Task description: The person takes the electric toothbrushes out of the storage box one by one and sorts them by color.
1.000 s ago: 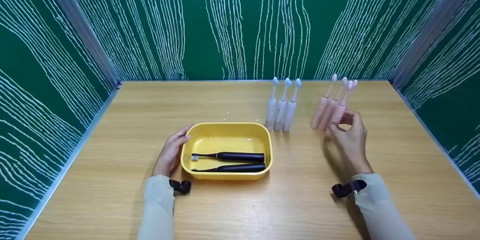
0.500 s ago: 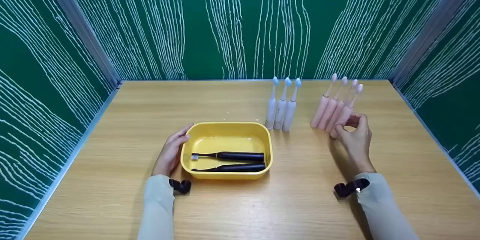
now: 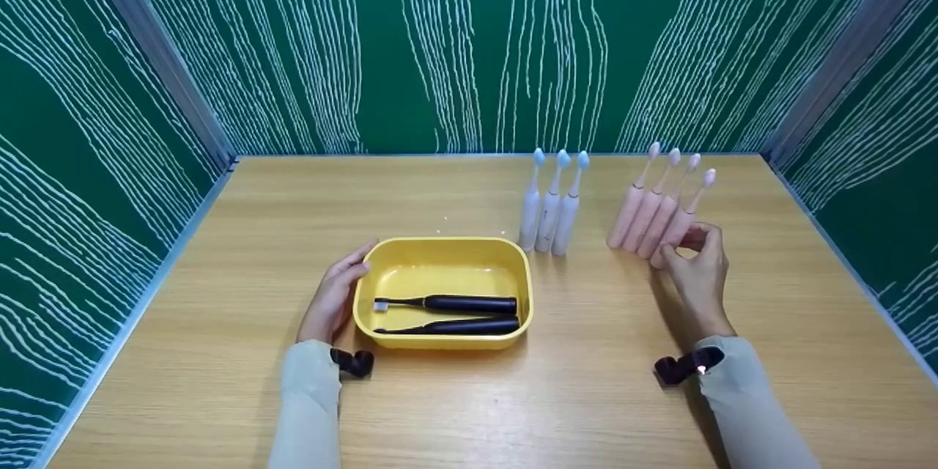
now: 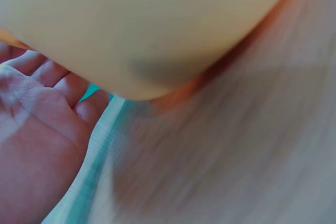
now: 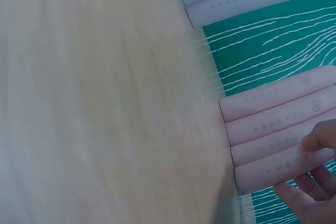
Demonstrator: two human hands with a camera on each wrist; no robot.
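In the head view, several pink electric toothbrushes (image 3: 646,223) stand upright in a slanting row at the right. My right hand (image 3: 700,267) pinches the handle of the nearest, rightmost pink toothbrush (image 3: 674,236) between thumb and fingers. Seen from the right wrist, that handle (image 5: 268,174) lies against its neighbours, its base level with the wood. My left hand (image 3: 335,297) holds the left side of a yellow plastic box (image 3: 443,343), thumb at the rim. From the left wrist, fingers (image 4: 71,87) lie along the box's outer wall. Two black electric toothbrushes (image 3: 470,305) lie inside the box.
Three white electric toothbrushes with blue heads (image 3: 548,223) stand between the box and the pink row. The wooden table (image 3: 513,410) is bounded by green panels (image 3: 498,51) with white wavy lines at the back and sides. Small white specks lie behind the box.
My right hand has moved slightly right and nearer with the last pink toothbrush, which now stands at the row's near end instead of overlapping the others. The left hand and box stay put.
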